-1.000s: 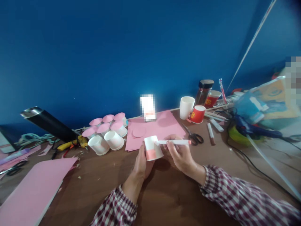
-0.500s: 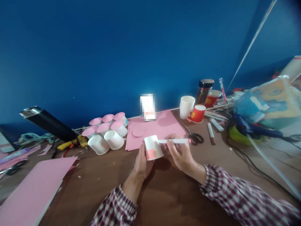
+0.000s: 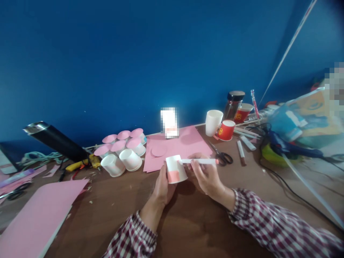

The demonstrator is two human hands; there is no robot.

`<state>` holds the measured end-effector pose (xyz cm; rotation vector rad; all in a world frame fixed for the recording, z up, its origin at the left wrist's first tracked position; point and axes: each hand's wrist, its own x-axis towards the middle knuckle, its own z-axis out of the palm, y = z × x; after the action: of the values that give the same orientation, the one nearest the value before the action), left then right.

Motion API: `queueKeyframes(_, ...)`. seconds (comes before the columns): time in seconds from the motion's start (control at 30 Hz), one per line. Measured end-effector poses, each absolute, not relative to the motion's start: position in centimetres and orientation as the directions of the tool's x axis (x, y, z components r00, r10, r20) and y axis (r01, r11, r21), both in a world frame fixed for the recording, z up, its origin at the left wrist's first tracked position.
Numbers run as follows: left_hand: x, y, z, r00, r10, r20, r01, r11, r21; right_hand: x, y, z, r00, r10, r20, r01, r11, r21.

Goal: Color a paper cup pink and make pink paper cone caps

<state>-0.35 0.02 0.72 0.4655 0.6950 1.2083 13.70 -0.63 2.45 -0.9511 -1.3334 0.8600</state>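
Note:
My left hand (image 3: 161, 188) is closed around a white paper cup (image 3: 176, 165), held upside down with its wide rim lowermost. A salmon-pink patch covers the lower left of the cup's side. In my right hand (image 3: 206, 175) is a white marker (image 3: 200, 161) with a pinkish end, lying nearly level and pointing left. Its tip meets the upper right of the cup's wall, or comes very close to it. Pink paper sheets (image 3: 185, 141) lie behind the cup, with a cut pink paper disc (image 3: 159, 151) on them.
Several upturned cups, some with pink tops (image 3: 118, 146), stand left of the sheets. Scissors (image 3: 224, 157) and a second marker (image 3: 241, 152) lie at the right, near a red cup (image 3: 226, 130). A yellow glue gun (image 3: 80, 165) and black bottle (image 3: 57, 139) are at left.
The cup and marker have shifted very slightly to the right. Both hands keep the same hold, and the pink patch looks about the same.

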Motion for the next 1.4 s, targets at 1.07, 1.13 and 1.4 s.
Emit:
queueKeyframes(1.07,-0.38,-0.05,0.85,0.182,0.955,-0.236,-0.702,0.294,0.649,13.83,-0.64,2.46,0.08,0.906,0.417,0.039,0.415,-0.909)
queueKeyframes(1.13,-0.35,-0.02,0.83,0.177,0.954,-0.243,-0.702,0.295,0.648,13.81,-0.59,2.34,0.086,0.906,0.414,0.022,0.413,-0.91)
queueKeyframes(1.4,-0.36,-0.16,0.8,0.159,0.952,-0.261,-0.71,0.293,0.64,13.88,-0.52,2.02,0.074,0.91,0.407,0.025,0.406,-0.913)
